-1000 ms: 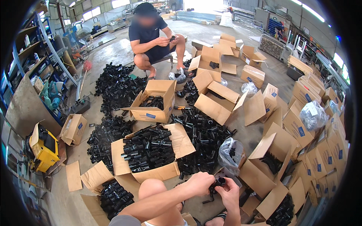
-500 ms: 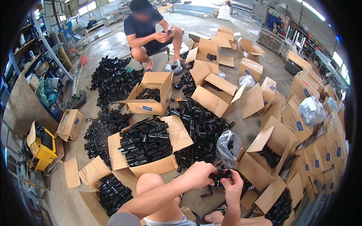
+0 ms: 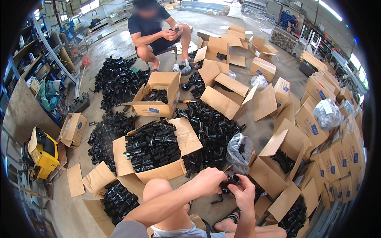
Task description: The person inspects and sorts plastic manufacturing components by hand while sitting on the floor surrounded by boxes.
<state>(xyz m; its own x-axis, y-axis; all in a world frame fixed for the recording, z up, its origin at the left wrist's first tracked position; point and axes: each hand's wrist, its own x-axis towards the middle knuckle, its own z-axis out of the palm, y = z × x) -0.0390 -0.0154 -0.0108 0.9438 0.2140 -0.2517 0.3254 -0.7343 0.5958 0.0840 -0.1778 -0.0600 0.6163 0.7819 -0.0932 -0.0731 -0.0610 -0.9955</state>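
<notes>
Between my two hands, above my lap, is a black pipe fitting with a round open end turned up and to the right. My right hand is closed round its right side, thumb in front. My left hand pinches at the fitting's left side; its fingertips are partly hidden, so anything small between them cannot be made out. Just below lies a thin, bent black piece. In front of my knees, an open carton is heaped with similar black fittings.
Piles of black fittings lie around the cartons. At my right are an open carton and a clear plastic bag. A co-worker sits opposite, handling a small black part. A yellow machine stands left; stacked cartons line the right.
The fitting has been turned between my hands, so its round opening now shows at the upper right. My left hand has shifted slightly. The view has moved a little.
</notes>
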